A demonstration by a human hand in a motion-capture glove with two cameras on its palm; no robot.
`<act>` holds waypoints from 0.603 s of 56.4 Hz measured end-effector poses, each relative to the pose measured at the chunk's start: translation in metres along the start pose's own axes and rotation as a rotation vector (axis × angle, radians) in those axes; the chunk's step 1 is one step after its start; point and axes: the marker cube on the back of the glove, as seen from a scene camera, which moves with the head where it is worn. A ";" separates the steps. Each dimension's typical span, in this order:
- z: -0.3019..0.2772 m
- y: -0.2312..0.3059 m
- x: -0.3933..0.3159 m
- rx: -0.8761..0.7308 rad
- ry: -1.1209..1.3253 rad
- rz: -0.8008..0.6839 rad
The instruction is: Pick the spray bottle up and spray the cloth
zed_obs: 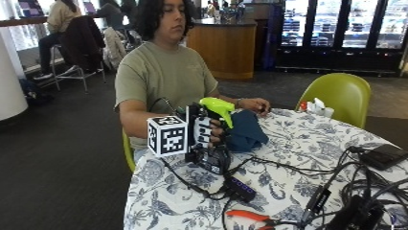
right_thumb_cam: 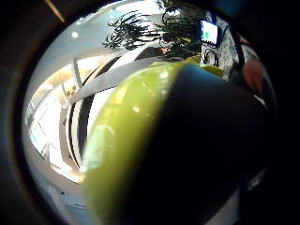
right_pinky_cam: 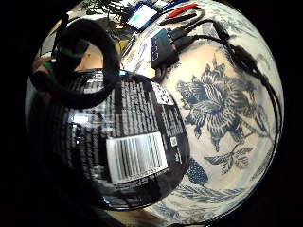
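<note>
The gloved right hand (zed_obs: 213,136) is gripping the spray bottle (zed_obs: 207,127), holding it upright above the desk (zed_obs: 300,158), fingers curled round its dark body. Its green nozzle is pointing at the blue cloth (zed_obs: 245,129) just beyond the bottle. Past the cloth, the bare hand (zed_obs: 255,104) is holding the cloth's top edge.

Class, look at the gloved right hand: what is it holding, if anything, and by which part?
The right hand holds the spray bottle upright, fingers round its black body just below the green trigger head.
</note>
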 end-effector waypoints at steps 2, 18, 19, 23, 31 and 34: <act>-0.001 -0.002 -0.003 0.009 -0.036 -0.022; -0.043 0.026 -0.062 -0.044 -0.055 -0.232; -0.045 0.028 -0.069 -0.058 -0.037 -0.240; -0.050 0.036 -0.096 -0.072 0.050 -0.270; -0.048 0.048 -0.154 -0.164 0.220 -0.301; -0.043 0.049 -0.171 -0.239 0.281 -0.270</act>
